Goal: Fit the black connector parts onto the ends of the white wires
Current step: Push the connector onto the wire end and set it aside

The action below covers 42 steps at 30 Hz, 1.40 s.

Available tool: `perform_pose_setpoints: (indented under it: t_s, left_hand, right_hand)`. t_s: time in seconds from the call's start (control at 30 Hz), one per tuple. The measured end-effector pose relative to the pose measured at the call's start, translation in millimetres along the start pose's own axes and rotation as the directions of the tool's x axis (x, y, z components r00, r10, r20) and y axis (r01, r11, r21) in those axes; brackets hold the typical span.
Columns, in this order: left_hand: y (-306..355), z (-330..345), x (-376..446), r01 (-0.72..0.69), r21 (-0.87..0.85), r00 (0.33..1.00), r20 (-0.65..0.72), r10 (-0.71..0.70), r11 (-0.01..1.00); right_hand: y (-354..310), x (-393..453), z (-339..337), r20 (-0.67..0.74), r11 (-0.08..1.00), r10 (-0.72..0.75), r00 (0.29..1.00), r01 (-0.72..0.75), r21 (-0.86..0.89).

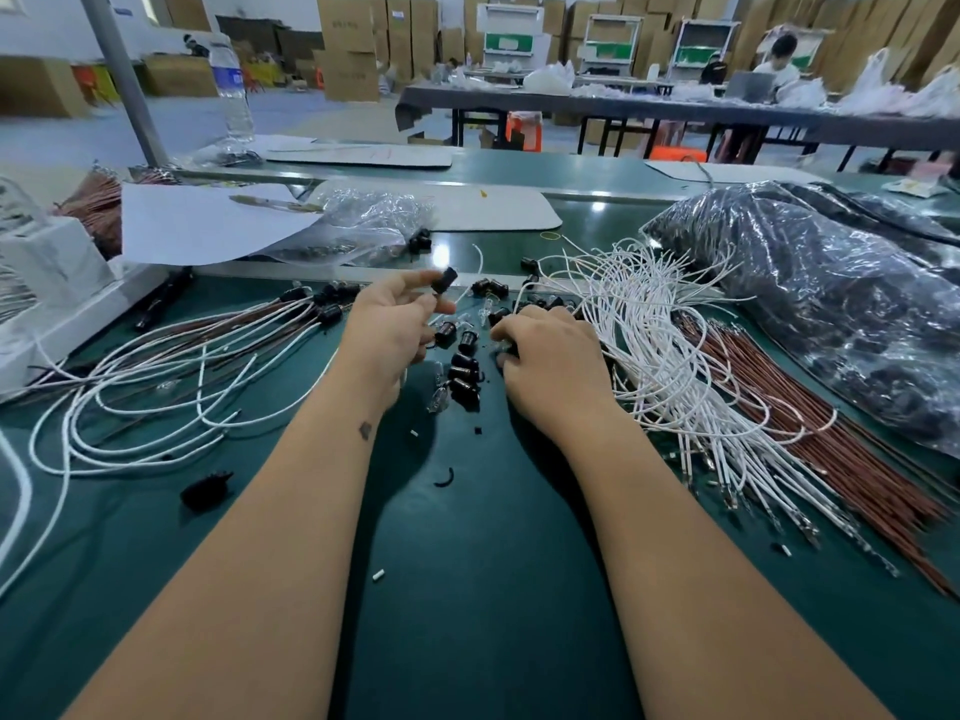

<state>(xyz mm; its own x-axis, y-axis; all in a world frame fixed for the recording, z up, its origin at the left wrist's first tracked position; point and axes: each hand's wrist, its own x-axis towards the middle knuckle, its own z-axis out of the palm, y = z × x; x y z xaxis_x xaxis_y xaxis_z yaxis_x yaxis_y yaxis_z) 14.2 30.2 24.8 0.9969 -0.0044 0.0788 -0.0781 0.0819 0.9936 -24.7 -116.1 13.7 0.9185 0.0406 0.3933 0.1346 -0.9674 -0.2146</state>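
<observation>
My left hand pinches one black connector part between thumb and fingertips, lifted above the green mat. My right hand rests knuckles-up on the mat with its fingers curled down among loose black connectors; what they hold is hidden. A thick bundle of loose white wires lies right of that hand. To the left lie white wires with black connectors fitted on their ends.
Brown wires lie beside the white bundle. A large plastic bag of black parts fills the right. A smaller clear bag, paper sheet and white box sit at back left. A water bottle stands behind.
</observation>
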Motion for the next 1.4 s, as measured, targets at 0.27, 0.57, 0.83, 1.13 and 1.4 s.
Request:
perform_pose_setpoints:
  t_s: [0.27, 0.57, 0.83, 1.13, 1.4]
  left_hand:
    - [-4.5, 7.9, 0.4, -0.138, 0.154, 0.990, -0.003, 0.140, 0.978]
    - [-7.6, 11.8, 1.3, -0.173, 0.302, 0.984, 0.020, 0.175, 0.937]
    - [-4.2, 12.2, -1.1, -0.138, 0.232, 0.987, 0.113, 0.115, 0.963]
    - [-0.9, 11.8, -6.4, -0.145, 0.156, 0.977, 0.180, 0.116, 0.977]
    - [0.5, 13.0, -8.6, -0.182, 0.163, 0.968, 0.204, 0.147, 0.970]
  right_hand:
    - [-4.4, -0.1, -1.7, -0.019, 0.998, -0.027, 0.999, 0.028, 0.058]
    - [-0.7, 2.7, -15.4, -0.297, 0.879, 0.223, 0.928, -0.060, 0.473]
    - [6.9, 8.0, -19.5, -0.090, 0.391, 0.418, 0.904, -0.089, 0.916]
    - [6.5, 6.6, -18.4, 0.158, 0.101, 0.410, 0.898, -0.217, 0.971]
    - [6.5, 6.3, -19.1, 0.192, 0.135, 0.379, 0.905, -0.259, 0.956]
